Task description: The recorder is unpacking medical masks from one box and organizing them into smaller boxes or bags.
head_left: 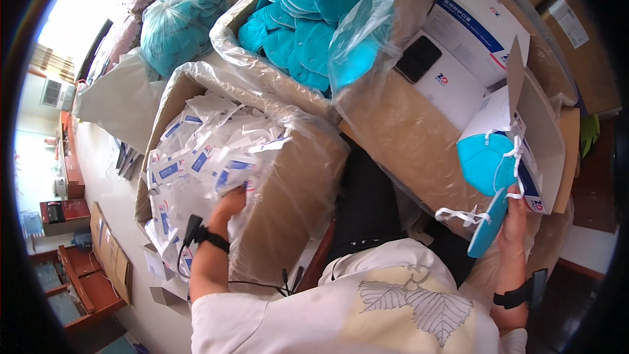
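My right hand (513, 221) is closed on a teal face mask (486, 235), seen edge-on, with white ear loops hanging beside it. Just above it, a second teal mask (483, 162) rests against an open white carton (488, 115), its loops trailing near my fingers. My left hand (230, 204) reaches into a plastic-lined cardboard box (295, 183) filled with small white-and-blue packets (190, 164). Its fingers are closed at the edge of a clear-and-white packet (237, 172); their tips are partly hidden.
Behind stands another lined box full of teal masks (298, 39). A black phone (419, 59) lies on a white carton at the right, beside a white-and-blue carton (478, 29). A bag of teal masks (180, 29) sits at the far left. Flattened cardboard (110, 249) leans on the floor.
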`<state>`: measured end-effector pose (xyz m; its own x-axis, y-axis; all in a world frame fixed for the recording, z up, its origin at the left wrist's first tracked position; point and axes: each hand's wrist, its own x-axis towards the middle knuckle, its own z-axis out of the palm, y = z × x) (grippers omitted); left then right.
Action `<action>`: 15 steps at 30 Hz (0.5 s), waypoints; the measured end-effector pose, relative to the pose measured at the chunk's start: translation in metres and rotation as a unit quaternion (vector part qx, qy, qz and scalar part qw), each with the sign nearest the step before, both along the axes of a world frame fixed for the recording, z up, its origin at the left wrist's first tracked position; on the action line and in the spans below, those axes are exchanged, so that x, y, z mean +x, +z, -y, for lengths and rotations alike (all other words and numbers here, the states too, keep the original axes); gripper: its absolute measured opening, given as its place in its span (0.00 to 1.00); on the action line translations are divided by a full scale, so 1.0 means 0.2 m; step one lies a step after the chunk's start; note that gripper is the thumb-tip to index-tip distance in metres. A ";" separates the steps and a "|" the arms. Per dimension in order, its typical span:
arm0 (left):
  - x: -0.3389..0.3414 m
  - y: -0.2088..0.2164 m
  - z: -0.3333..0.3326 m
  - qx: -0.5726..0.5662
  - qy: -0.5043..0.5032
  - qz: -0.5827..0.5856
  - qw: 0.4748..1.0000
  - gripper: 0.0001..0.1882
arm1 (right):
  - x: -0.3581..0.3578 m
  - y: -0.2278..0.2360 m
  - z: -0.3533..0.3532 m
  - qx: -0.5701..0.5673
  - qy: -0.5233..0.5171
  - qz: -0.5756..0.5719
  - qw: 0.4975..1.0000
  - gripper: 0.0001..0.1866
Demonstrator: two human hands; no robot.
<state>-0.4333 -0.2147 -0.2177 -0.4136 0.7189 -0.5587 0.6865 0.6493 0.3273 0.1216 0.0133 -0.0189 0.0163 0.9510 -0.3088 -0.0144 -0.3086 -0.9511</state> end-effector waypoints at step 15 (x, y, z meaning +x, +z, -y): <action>0.23 0.78 -0.23 0.130 0.166 -0.243 0.947 0.19 | 0.18 0.06 0.06 0.071 0.109 -0.102 0.986 0.22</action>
<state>-0.3874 -0.1692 -0.0615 -0.8038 0.5912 -0.0669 0.5690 0.7967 0.2039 0.1585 0.0005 -0.0061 -0.2419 0.9590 -0.1480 -0.1575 -0.1893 -0.9692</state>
